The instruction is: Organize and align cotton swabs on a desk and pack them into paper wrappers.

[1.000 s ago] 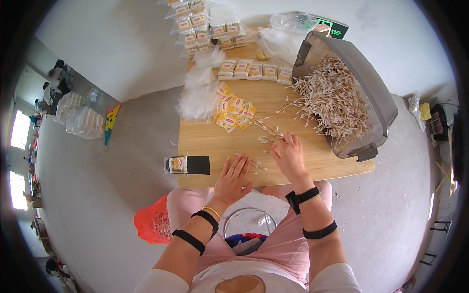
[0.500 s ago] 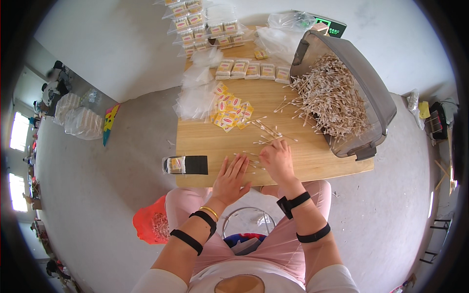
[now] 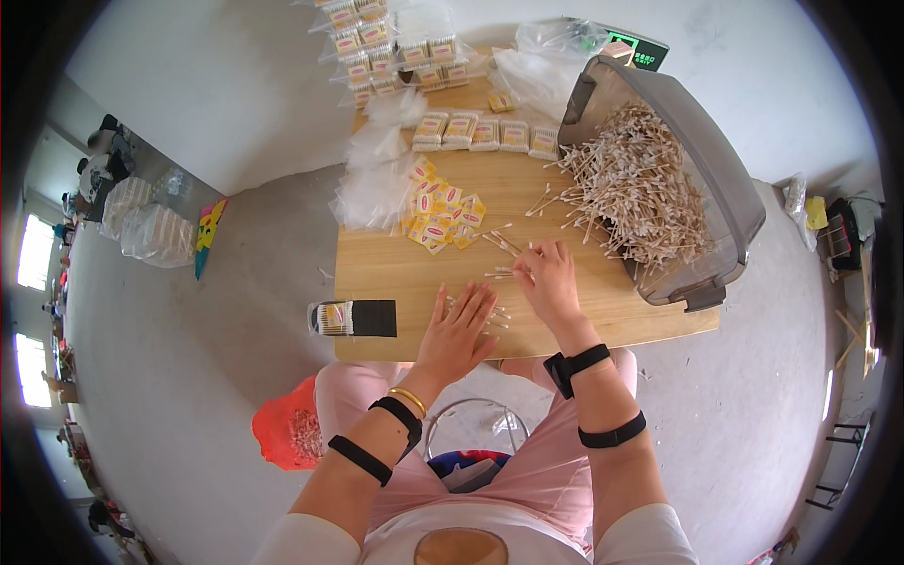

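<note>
My left hand (image 3: 458, 330) lies flat on the wooden table, fingers stretched out over a few cotton swabs (image 3: 499, 318) whose tips show past the fingers. To its right, my right hand (image 3: 554, 285) is closed in a pinch at the ends of some loose cotton swabs (image 3: 499, 273); the fingers partly hide them. More single swabs (image 3: 504, 241) lie just beyond. Farther back is a scattered pile of yellow-and-white printed cards (image 3: 443, 212). Left of my left hand, a clear bag of swabs with a card (image 3: 332, 318) rests partly on a black strip (image 3: 375, 318).
A grey translucent bin (image 3: 702, 122) tipped on its side spills a heap of swabs (image 3: 650, 188) at the right. Clear bags (image 3: 372, 198), a row of swab packs (image 3: 485, 135) and stacked bagged packs (image 3: 363, 47) occupy the back. A red bag (image 3: 282, 428) sits on the floor.
My right hand has moved away and slightly right, from the swabs beside my left hand to the farther loose ones. My left hand has shifted slightly right over the near swabs.
</note>
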`<control>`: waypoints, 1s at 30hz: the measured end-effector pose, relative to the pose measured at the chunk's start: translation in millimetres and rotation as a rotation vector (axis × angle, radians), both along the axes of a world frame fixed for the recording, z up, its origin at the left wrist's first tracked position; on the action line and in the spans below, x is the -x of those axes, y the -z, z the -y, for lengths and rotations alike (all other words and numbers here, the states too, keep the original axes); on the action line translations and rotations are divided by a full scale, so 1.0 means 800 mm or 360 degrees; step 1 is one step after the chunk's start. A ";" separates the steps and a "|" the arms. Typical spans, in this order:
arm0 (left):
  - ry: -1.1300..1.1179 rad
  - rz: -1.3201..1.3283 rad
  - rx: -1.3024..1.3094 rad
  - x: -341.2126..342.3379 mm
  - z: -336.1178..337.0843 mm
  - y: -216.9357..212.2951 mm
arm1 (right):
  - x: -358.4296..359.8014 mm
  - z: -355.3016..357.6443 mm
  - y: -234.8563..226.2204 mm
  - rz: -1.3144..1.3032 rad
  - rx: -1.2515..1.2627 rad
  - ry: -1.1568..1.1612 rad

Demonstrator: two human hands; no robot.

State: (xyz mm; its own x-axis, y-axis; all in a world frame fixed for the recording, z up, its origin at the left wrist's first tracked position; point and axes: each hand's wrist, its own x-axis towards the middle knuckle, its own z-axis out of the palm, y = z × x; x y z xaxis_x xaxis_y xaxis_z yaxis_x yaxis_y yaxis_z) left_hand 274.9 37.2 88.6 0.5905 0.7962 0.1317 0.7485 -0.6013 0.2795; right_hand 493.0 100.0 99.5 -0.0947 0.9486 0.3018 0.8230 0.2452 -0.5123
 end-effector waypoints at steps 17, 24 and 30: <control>-0.0011 0.0025 -0.0018 -0.001 -0.002 -0.003 | -0.006 -0.014 0.013 -0.0144 -0.0020 0.0030; -0.0012 -0.0004 -0.0026 -0.001 -0.002 -0.001 | -0.019 -0.023 0.022 -0.0742 0.0198 0.0167; -0.0021 0.0001 -0.0033 0.000 -0.001 0.001 | -0.015 -0.023 0.005 -0.1720 0.0573 0.0294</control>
State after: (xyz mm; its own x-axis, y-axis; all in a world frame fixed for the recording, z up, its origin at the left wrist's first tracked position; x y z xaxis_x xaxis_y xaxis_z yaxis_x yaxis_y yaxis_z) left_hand 275.0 37.8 88.0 0.5799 0.8011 0.1486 0.7563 -0.5971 0.2674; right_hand 505.0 118.6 95.7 0.1976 0.9687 -0.1502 -0.0796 -0.1368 -0.9874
